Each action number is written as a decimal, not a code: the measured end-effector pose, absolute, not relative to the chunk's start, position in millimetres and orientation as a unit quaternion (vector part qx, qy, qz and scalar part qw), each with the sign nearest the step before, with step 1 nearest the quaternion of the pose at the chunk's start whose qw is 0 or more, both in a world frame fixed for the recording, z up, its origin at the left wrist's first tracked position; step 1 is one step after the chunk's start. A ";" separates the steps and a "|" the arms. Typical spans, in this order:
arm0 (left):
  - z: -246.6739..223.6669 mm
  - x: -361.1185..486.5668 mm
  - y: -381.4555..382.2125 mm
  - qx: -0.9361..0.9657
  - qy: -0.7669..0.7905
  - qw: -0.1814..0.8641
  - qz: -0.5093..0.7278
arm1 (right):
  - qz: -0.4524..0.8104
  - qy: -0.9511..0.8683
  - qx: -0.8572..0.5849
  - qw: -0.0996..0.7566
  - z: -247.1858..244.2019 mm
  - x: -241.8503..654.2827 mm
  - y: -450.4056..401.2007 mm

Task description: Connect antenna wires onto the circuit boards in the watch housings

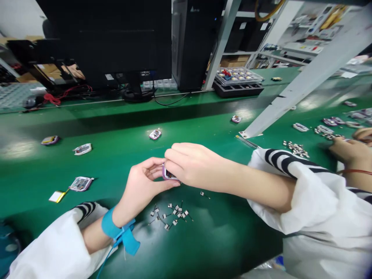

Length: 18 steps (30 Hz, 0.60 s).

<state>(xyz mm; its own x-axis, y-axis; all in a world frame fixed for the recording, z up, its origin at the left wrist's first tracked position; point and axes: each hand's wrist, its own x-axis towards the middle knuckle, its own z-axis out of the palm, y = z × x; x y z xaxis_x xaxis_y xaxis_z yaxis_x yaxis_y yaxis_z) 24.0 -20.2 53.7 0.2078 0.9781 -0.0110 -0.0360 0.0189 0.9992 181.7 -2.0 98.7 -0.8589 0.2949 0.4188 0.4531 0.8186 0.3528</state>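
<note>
My left hand (145,181) grips a small purple-rimmed electronic device (164,173) by its edge, fingers behind and thumb along the near side. My right hand (190,164) is over the device with its fingers curled down into it. Those fingers cover most of the device's inside, so whatever they pinch is hidden. Just below both hands lies a loose pile of small square parts with short dark leads (176,212). One single part (202,193) sits apart to the right. A blue wrist strap (112,224) with a cord is around my left wrist.
An open device (81,183) with a wired battery (57,196) lies at left. More devices (155,134) are spread across the green bench (122,135). Tweezers (247,142) lie by a slanted post (276,102). A co-worker's hands (353,149) are at far right. A monitor (116,35) stands behind.
</note>
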 end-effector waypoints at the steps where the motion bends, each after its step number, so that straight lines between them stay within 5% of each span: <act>1: 53.1 23.4 -20.3 0.537 0.445 0.558 0.450 | -0.229 -0.940 -0.187 0.170 98.2 180.0 0.1; 6: 47.5 14.9 -7.6 0.551 0.451 0.536 0.453 | -0.145 -0.948 -0.206 0.197 92.5 184.7 19.2; 9: 38.4 -3.9 19.2 0.560 0.511 0.433 0.488 | -0.001 -0.913 -0.317 0.257 86.5 201.0 31.1; 12: 21.5 -34.2 53.6 0.536 0.583 0.364 0.491 | 0.123 -0.873 -0.431 0.189 70.5 218.9 36.9; 18: -15.9 -75.4 95.2 0.556 0.680 0.261 0.400 | 0.201 -0.875 -0.428 0.104 33.4 215.8 26.7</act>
